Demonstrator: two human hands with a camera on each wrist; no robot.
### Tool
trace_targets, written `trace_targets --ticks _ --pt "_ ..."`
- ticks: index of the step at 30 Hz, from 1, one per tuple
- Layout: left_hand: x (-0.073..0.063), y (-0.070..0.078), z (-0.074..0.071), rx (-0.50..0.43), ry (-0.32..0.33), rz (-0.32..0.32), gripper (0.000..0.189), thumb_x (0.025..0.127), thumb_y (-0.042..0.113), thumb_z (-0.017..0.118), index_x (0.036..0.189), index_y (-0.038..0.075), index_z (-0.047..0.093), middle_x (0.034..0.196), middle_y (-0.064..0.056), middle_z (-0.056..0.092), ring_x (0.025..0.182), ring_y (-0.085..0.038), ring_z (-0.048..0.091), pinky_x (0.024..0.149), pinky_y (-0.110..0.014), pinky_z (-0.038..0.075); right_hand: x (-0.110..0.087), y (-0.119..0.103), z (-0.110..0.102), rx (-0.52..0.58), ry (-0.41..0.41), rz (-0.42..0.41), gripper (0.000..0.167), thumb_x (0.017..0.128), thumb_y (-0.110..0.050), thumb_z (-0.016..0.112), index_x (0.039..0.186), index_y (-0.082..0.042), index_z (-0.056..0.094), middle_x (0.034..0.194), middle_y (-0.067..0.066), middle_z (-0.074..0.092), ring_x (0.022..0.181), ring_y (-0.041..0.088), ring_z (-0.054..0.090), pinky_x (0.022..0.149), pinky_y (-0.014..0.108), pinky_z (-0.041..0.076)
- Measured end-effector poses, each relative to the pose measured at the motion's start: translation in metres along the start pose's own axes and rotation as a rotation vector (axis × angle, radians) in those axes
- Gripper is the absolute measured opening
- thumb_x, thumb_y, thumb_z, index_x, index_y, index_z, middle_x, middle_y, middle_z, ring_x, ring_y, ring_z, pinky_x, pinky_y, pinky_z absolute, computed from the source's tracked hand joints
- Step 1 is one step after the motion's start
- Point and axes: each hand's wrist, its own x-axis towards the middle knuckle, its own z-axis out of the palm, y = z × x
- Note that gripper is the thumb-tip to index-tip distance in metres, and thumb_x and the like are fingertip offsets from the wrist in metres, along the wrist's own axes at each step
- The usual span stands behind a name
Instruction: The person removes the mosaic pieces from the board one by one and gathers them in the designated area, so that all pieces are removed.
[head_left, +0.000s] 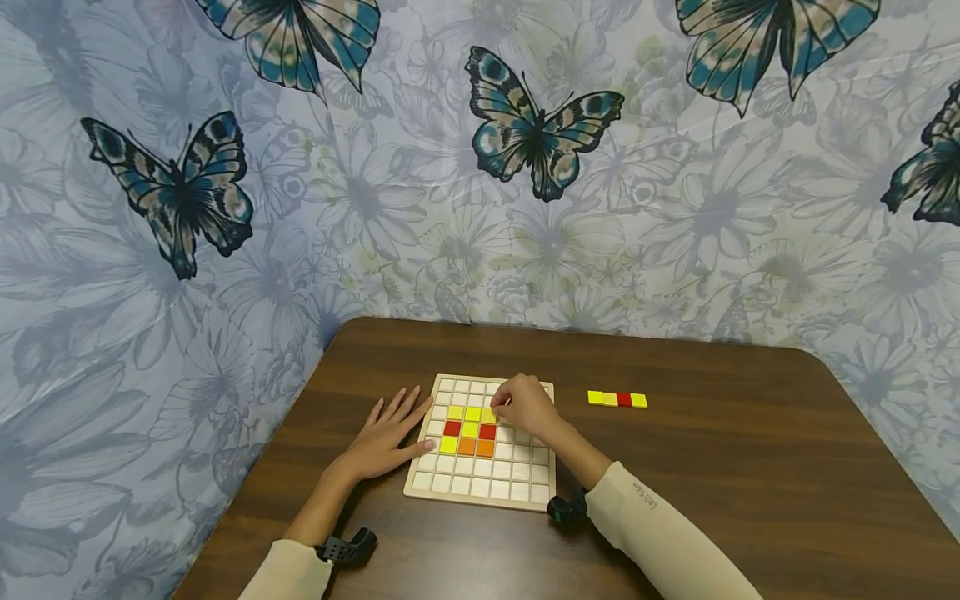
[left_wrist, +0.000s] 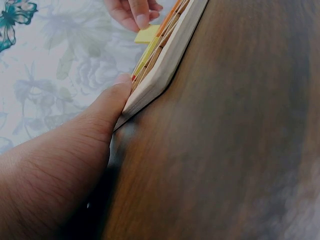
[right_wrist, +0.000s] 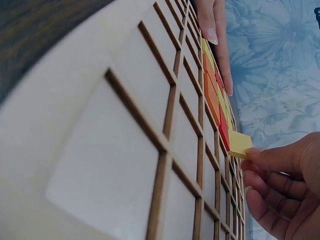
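A wooden grid board (head_left: 480,502) with white squares lies on the table, a block of yellow, red and orange tiles (head_left: 467,447) set in its upper left part. My right hand (head_left: 527,407) pinches a yellow tile (right_wrist: 240,143) between thumb and fingertip, at the right end of the block's far row. In the right wrist view the tile stands tilted out from the grid, beside a red tile (right_wrist: 223,129). With fingers spread, my left hand (head_left: 384,442) rests at the board's left edge, its thumb (left_wrist: 117,92) on the rim.
To the right of the board, a short row of yellow and red tiles (head_left: 617,399) lies on the brown wooden table (head_left: 712,442). A butterfly-patterned wall covering (head_left: 420,208) rises behind the table's far edge. Dark bands (head_left: 348,548) are on both wrists.
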Motion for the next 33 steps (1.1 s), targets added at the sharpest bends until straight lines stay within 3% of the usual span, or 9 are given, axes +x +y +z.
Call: trace_targets --ticks 7,16,33 --pt "-0.001 0.002 -0.002 -0.002 -0.010 -0.016 0.083 0.098 0.060 0.056 0.164 0.021 0.023 0.169 -0.014 0.013 0.155 -0.039 0.008 0.118 -0.067 0.000 -0.001 0.001 0.000 0.076 -0.007 0.008 0.005 0.085 -0.001 0.080 0.081 -0.003 0.080 0.072 -0.001 0.073 0.061 0.009 0.059 0.056 0.024 0.051" --pt "-0.001 0.002 -0.002 -0.002 -0.004 -0.013 0.083 0.098 0.060 0.055 0.163 0.021 0.024 0.169 -0.014 0.014 0.155 -0.039 0.009 0.118 -0.067 0.000 -0.011 0.004 -0.009 0.119 0.047 -0.026 0.004 0.086 -0.001 0.079 0.083 -0.002 0.080 0.077 0.001 0.074 0.065 0.009 0.062 0.061 0.025 0.053" --pt "0.000 0.002 0.000 0.001 0.006 -0.014 0.082 0.098 0.059 0.055 0.163 0.020 0.024 0.169 -0.014 0.015 0.154 -0.041 0.009 0.118 -0.068 0.000 -0.034 0.011 -0.032 0.141 0.087 0.058 0.007 0.085 -0.010 0.083 0.084 -0.003 0.080 0.074 -0.006 0.071 0.065 0.011 0.059 0.061 0.027 0.051"
